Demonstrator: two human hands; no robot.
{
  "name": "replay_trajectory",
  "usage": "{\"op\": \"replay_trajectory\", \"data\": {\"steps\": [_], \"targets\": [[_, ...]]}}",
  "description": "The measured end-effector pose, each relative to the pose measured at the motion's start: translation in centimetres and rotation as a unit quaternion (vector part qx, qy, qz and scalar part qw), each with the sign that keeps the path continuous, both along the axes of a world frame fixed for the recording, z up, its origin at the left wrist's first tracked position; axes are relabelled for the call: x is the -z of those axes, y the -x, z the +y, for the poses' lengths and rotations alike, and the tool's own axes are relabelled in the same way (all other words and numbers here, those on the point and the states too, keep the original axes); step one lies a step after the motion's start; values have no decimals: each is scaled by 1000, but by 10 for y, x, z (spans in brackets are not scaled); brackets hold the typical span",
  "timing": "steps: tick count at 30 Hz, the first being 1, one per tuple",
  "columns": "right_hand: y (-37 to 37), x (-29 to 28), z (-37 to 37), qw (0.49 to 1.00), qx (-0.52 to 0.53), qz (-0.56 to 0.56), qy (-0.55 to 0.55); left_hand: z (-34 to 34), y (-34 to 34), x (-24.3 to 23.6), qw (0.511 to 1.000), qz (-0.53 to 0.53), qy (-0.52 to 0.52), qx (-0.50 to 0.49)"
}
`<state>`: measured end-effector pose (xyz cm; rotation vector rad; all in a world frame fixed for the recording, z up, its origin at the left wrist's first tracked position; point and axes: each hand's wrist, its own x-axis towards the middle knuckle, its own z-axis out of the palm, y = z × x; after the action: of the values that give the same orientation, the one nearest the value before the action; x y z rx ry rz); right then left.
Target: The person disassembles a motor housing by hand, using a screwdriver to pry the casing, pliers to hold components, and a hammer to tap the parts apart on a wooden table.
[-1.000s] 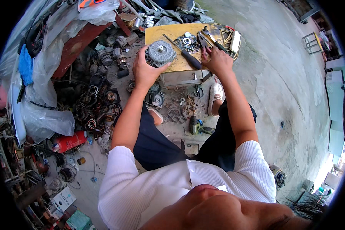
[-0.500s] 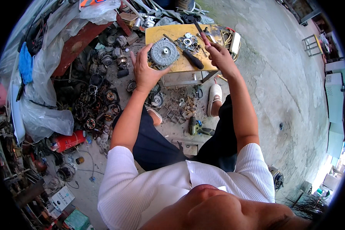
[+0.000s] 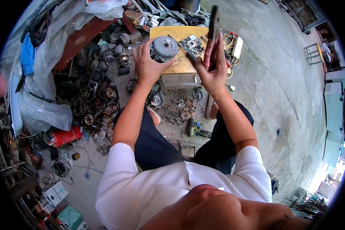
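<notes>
A round grey metal motor (image 3: 165, 48) with a short central shaft rests at the left of the small yellow table (image 3: 180, 68), tilted so that its side wall shows. My left hand (image 3: 147, 65) is closed on its left and near side, thumb and fingers spread around the casing. In my right hand (image 3: 212, 73) is a long dark hand tool (image 3: 214, 25), raised upright over the table's right side; its exact kind cannot be made out. A black-handled screwdriver (image 3: 190, 57) lies between motor and right hand, partly hidden. Behind it are several loose washers and small metal parts (image 3: 191, 43).
Coiled cable and a white power strip (image 3: 237, 48) sit right of the table. Heaped motor parts (image 3: 107, 94) cover the floor at left. A cordless drill (image 3: 195, 128) lies between my legs, below metal scraps. A red cylinder (image 3: 65, 137) lies farther left.
The motor has tipped, showing more of its side, with my left hand still around it. My right hand has come left and nearer, and its tool has swung from slanting to upright.
</notes>
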<state>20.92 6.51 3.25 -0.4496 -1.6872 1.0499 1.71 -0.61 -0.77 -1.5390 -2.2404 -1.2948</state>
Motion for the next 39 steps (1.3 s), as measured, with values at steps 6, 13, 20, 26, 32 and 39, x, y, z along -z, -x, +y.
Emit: {"op": "replay_trajectory", "data": {"steps": [6, 13, 20, 26, 32, 39], "targets": [[1, 14, -3, 957, -41, -285, -42, 7, 1, 1, 999, 29, -17, 4], [9, 26, 2, 998, 28, -48, 13, 12, 0, 3, 999, 14, -36, 13], [6, 8, 8, 980, 0, -198, 33, 10, 6, 5, 998, 48, -28, 0], [15, 22, 8, 999, 38, 39, 0, 13, 1, 1, 998, 57, -37, -4], [13, 10, -4, 982, -24, -186, 34, 11, 6, 4, 997, 59, -46, 5], [16, 21, 2, 985, -33, -168, -11, 18, 4, 1, 995, 50, -87, 11]]}}
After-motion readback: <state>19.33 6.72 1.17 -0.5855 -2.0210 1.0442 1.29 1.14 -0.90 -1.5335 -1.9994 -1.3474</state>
